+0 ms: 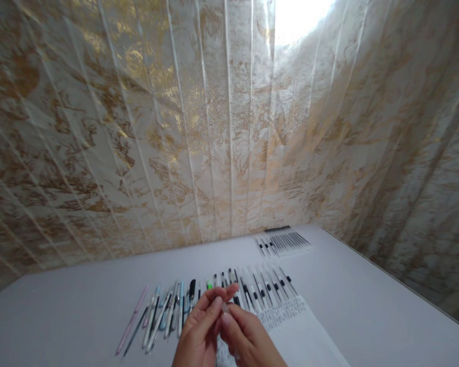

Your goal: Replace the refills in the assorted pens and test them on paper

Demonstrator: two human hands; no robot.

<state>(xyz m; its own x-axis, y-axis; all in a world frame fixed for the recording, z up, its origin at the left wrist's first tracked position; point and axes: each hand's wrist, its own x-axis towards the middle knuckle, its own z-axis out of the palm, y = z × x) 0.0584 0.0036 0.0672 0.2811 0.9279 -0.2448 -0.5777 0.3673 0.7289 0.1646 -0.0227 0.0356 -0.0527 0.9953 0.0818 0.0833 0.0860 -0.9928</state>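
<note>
My left hand (201, 331) and my right hand (247, 339) meet at the bottom centre, fingers pinched together around a small pale item (225, 307) that I cannot make out. Just beyond them a row of pens (252, 290) lies side by side on the white table (80, 311), mostly white with black parts, with a green-tipped one (209, 285) and a black-capped one (192, 289). To the left lie pastel pens, the outermost a pink pen (132, 320). A printed sheet of paper (286, 316) lies under and to the right of my hands.
A second group of thin clear and black pens (285, 242) lies farther back on the table, near the wall. Gold-and-white marbled wall panels (214, 127) close in behind and on the right. The table's right edge (405, 288) runs diagonally.
</note>
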